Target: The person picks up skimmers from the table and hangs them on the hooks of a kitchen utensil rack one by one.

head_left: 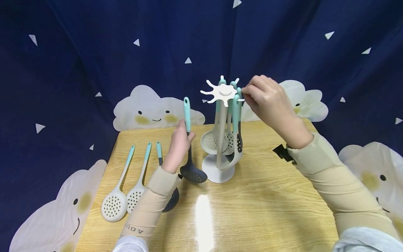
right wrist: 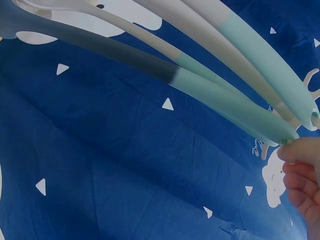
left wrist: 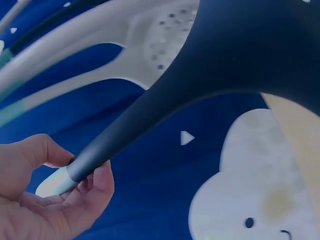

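My left hand (head_left: 180, 141) grips a dark slotted ladle (head_left: 192, 172) low on its teal handle, holding it upright left of the white utensil rack (head_left: 219, 91). In the left wrist view the thumb and fingers curl round the joint of the teal and dark parts. At the rack's right side, my right hand (head_left: 267, 94) pinches the top end of the teal handle of a dark utensil with holes (head_left: 240, 140). That handle (right wrist: 225, 102) runs to the fingertips in the right wrist view. Pale utensils hang beside it, including a white ladle (head_left: 235, 159) and a skimmer (head_left: 211, 141).
Left on the wooden table (head_left: 267, 206) lie a white skimmer (head_left: 114, 207), another pale perforated utensil (head_left: 135, 197) and a dark utensil (head_left: 172, 202) partly hidden by my left forearm. The rack's round base (head_left: 217, 175) stands mid-table. A blue curtain (head_left: 157, 45) hangs behind.
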`<state>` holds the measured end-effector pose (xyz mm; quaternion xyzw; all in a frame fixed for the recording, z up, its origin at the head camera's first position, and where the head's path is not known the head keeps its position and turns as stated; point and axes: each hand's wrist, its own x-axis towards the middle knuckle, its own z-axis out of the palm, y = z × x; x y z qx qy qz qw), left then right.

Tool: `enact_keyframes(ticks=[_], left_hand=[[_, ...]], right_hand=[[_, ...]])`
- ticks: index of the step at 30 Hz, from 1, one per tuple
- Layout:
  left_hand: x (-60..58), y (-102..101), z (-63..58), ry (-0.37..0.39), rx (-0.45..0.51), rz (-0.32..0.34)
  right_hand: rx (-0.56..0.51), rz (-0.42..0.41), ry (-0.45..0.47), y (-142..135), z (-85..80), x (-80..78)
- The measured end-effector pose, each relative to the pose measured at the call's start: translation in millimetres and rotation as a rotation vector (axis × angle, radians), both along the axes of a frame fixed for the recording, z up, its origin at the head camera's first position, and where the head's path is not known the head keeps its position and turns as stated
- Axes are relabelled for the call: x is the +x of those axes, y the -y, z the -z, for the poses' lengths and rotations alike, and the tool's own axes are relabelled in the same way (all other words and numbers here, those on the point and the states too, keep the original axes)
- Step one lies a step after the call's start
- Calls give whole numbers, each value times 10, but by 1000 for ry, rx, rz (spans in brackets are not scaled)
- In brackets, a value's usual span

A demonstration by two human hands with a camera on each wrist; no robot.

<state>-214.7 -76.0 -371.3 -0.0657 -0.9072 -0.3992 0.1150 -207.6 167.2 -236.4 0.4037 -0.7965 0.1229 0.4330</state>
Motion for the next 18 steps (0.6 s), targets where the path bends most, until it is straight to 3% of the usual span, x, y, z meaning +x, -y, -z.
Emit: enact_keyframes(ticks=[9, 18], left_hand=[[325, -35, -255, -234, 30, 12], [565, -140, -440, -426, 25, 58]], right_hand=[[12, 8, -5, 1, -2, -1], [12, 6, -3, 5, -2, 2]])
